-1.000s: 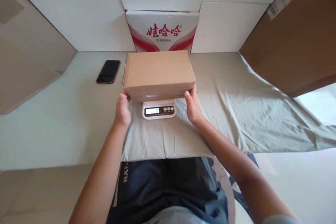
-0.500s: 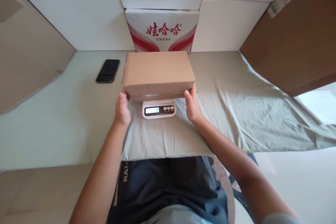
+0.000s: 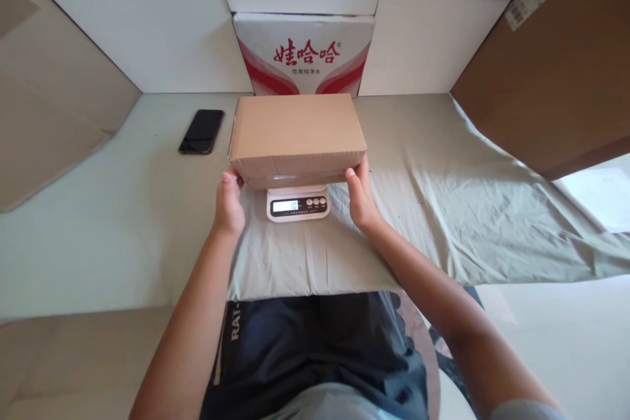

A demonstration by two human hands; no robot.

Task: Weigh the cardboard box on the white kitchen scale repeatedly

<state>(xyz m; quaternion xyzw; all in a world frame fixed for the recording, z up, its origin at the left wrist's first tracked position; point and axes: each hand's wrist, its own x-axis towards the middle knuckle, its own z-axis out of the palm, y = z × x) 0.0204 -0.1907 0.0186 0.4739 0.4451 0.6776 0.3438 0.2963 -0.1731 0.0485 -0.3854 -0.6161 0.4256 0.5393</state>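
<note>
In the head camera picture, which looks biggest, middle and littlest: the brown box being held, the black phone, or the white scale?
1. Brown box, clearly largest, held by the left hand and right hand.
2. White scale; the box hides most of it, so its place is unsure.
3. Black phone, about the same as the scale's visible part.

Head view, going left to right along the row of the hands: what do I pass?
Phone → left hand → scale under the cardboard box → right hand → green cloth → large brown carton.
</note>
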